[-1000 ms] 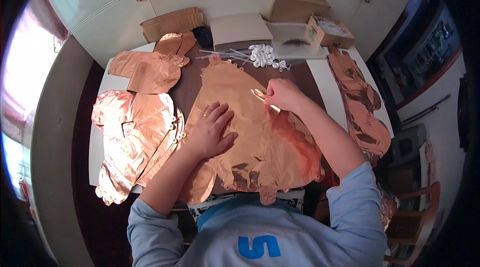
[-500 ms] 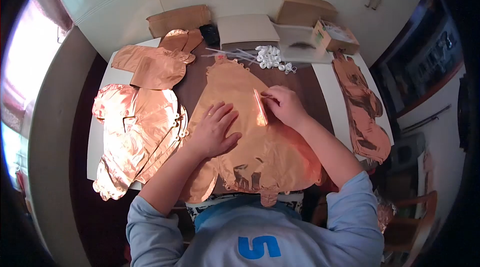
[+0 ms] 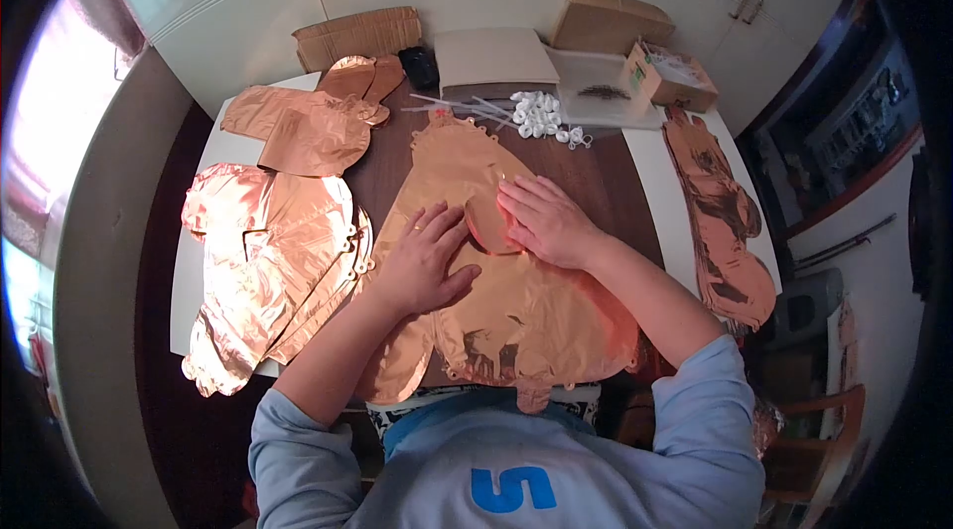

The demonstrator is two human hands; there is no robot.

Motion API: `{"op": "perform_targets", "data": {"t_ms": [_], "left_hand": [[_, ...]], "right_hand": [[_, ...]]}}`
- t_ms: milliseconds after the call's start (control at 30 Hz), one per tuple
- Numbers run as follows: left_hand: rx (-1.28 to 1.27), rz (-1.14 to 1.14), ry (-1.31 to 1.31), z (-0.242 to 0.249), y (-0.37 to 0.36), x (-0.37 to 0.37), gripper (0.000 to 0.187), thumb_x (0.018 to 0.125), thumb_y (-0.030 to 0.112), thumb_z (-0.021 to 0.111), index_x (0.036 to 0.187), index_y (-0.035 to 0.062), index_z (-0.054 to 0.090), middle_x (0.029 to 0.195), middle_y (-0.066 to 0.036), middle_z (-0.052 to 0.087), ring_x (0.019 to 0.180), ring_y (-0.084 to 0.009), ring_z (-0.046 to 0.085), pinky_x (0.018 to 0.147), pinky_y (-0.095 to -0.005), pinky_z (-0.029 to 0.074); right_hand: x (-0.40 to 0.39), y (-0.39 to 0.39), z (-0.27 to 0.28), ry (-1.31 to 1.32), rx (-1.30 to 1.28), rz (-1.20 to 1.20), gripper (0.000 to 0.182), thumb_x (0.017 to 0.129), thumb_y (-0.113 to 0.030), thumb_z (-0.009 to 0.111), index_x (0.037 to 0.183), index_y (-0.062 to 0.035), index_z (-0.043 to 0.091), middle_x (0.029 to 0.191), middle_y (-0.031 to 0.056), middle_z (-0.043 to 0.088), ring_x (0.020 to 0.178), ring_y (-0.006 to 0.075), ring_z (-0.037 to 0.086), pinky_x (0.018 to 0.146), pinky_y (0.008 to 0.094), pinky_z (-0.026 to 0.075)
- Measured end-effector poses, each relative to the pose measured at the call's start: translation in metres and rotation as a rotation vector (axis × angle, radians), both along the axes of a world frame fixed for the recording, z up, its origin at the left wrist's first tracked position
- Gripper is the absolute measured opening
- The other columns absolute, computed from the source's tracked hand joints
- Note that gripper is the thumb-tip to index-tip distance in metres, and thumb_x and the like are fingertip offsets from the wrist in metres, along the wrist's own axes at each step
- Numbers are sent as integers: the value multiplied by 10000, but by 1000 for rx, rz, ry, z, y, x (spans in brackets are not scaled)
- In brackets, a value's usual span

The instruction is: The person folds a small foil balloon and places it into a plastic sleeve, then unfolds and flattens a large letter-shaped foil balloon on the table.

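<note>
A flat copper-coloured foil balloon (image 3: 536, 316) lies across the middle of the table, its narrow end toward the back. My left hand (image 3: 425, 259) rests on it with the fingers spread, holding nothing. In the balloon's middle a rounded foil flap (image 3: 488, 223) lies flat against the sheet. My right hand (image 3: 552, 221) is laid over that flap's right edge, fingers stretched out and together, palm down. The fingers cover part of the edge.
More copper foil balloons (image 3: 273, 266) lie at the left, with folded foil pieces (image 3: 313, 132) behind them. A foil stack (image 3: 717, 221) sits at the right. Toward the back are white ribbon rolls (image 3: 538, 114), thin white straws (image 3: 486, 110), a box (image 3: 675, 77) and cardboard (image 3: 357, 38).
The flap that stood upright in my right hand's pinch now lies flat. My right hand has opened out and pressed down on it. The left hand has hardly moved.
</note>
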State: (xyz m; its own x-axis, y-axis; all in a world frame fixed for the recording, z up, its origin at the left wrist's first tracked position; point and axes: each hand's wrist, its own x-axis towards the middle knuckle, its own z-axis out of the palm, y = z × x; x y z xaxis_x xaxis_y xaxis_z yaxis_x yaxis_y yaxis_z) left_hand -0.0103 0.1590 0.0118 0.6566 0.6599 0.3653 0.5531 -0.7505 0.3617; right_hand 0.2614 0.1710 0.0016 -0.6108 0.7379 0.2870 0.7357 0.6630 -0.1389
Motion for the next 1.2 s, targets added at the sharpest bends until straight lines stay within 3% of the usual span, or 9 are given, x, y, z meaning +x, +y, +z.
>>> {"op": "perform_targets", "data": {"t_ms": [200,367,567,800,867,1000,1200], "left_hand": [[-25,-2,-2,0,0,-2,649,811,347,730,1333,14,533,1390,-211,517,1337,-433,442,1129,-523,331],[-87,13,-162,0,4,-9,574,783,263,769,1257,3,578,1336,-230,537,1282,-430,487,1074,-507,400],[39,63,-127,-4,5,-26,508,771,224,778,1184,-10,596,1241,-228,565,1182,-427,536,1007,-507,442],[49,31,-139,16,6,-17,391,841,169,702,1173,-16,608,1231,-225,584,1198,-427,537,1010,-501,446],[28,22,-197,26,5,-2,340,861,144,675,1157,-15,619,1227,-224,590,1205,-424,539,1011,-495,451],[71,-196,-199,16,14,23,309,835,113,696,1111,-18,652,1166,-213,624,1151,-400,585,984,-479,479],[35,-264,-221,-2,19,21,288,799,87,714,1064,-19,674,1143,-196,634,1084,-387,618,963,-461,490]], "right_hand": [[0,-2,8,-63,-108,-24,634,968,-442,544,1458,-55,433,1545,135,387,1457,319,305,1207,498,198],[-2,-1,8,-82,-80,-19,639,964,-446,553,1451,-49,437,1539,139,392,1447,339,312,1204,500,200],[-7,-9,12,-40,-123,-16,653,951,-400,581,1467,-40,408,1538,158,383,1431,356,321,1196,494,212],[-6,-10,7,-95,-77,0,685,941,-394,592,1492,-54,368,1540,160,370,1428,355,317,1195,518,204],[-7,-11,9,-129,-140,-26,682,958,-441,547,1498,-63,370,1571,143,332,1454,351,275,1212,515,151],[-6,-12,15,-133,-213,-34,713,965,-502,511,1514,-77,349,1597,128,298,1476,350,239,1223,521,104],[-2,-9,12,-160,-197,-16,777,938,-551,530,1528,-88,329,1604,135,283,1479,353,228,1223,525,90]]}}
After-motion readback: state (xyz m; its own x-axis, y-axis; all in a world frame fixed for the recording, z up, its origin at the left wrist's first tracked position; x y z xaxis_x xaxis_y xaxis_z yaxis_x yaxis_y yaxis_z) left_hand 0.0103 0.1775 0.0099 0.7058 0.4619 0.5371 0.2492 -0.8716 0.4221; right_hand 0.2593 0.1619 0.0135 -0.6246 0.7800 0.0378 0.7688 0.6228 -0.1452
